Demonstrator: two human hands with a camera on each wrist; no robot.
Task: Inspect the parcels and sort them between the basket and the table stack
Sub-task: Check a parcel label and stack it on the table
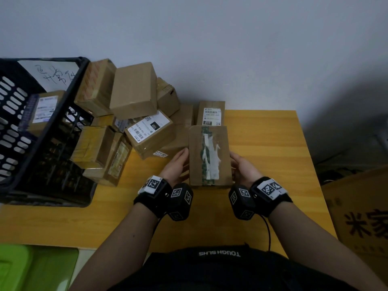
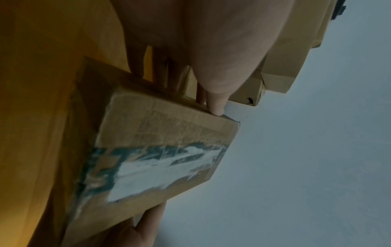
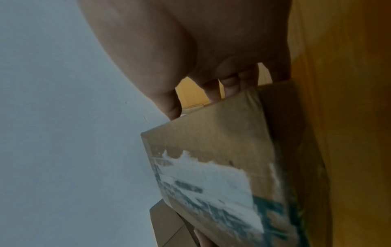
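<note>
- Nearest the lower edge of the head view, the left hand (image 1: 178,164) and right hand (image 1: 241,168) clamp one parcel (image 1: 210,156) from its two long sides, thumbs on top and fingers curled underneath; both hands grip it.
- The parcel sits mid-frame above the desk (image 1: 273,143). Whether its near edge touches the desk I cannot tell.
- Its top face shows torn white label remains over green tape, so no readable label shows on this face. My judgement: this is the inspection step, and sorting is far from done.
- Risk: in the left wrist view the thumb (image 2: 215,107) presses close to a corner. A grip that near the edge could let the parcel pivot or slip if it is turned to check other faces.
- Risk: with the label torn, it could be sorted to the wrong place if only this face is read.
- Just beyond, at frame centre, a labelled box (image 1: 211,113) stands upright, touching or just behind the held parcel; a careless push forward could knock it over.
- To the left of centre lies the pile (image 1: 134,114), loosely heaped and tilted. Brushing it on the way across could topple boxes.
- At far left stands the basket (image 1: 48,127), holding at least one parcel. Its high rim could catch a parcel carried low.
</note>
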